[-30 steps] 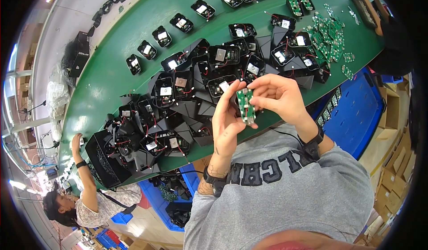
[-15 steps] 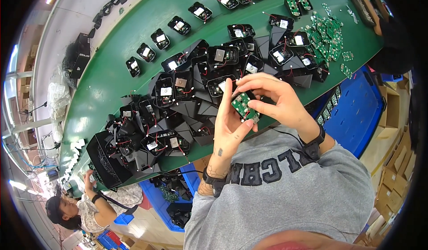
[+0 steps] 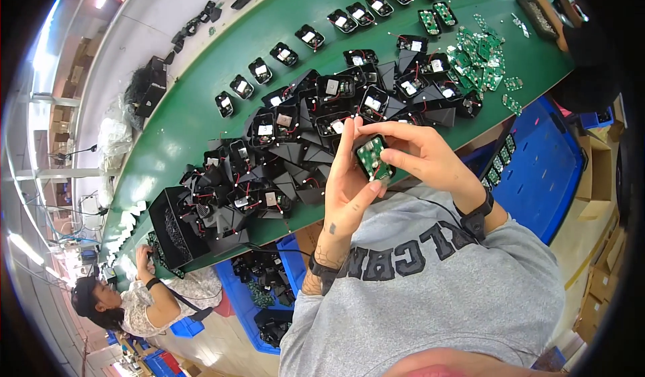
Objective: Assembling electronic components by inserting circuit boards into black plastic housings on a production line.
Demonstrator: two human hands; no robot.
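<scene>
Cradling a green rectangular circuit board [image 3: 371, 154] with a dark rim about it, apparently a black plastic housing, the bare left hand [image 3: 345, 190] holds its palm behind it in the head view, thumb pressed on the end nearest the body. The bare right hand [image 3: 430, 154] lays its thumb on the board's face and arches its fingers past the far end; whether they close on the back cannot be told. Taking the jumbled heap of black plastic housings [image 3: 287, 152] as landmark, the board is up on its near side, between both hands, its long axis slanting from the heap end down rightward toward the wearer. Both hands touch it: the left along its left side, the right from the right. A short red wire [image 3: 377, 169] shows at its lower end. Beyond the heap runs a curved row of black housings with pale blocks [image 3: 283, 54]; just beside its right end lies a scattered pile of loose green boards [image 3: 482, 56].
</scene>
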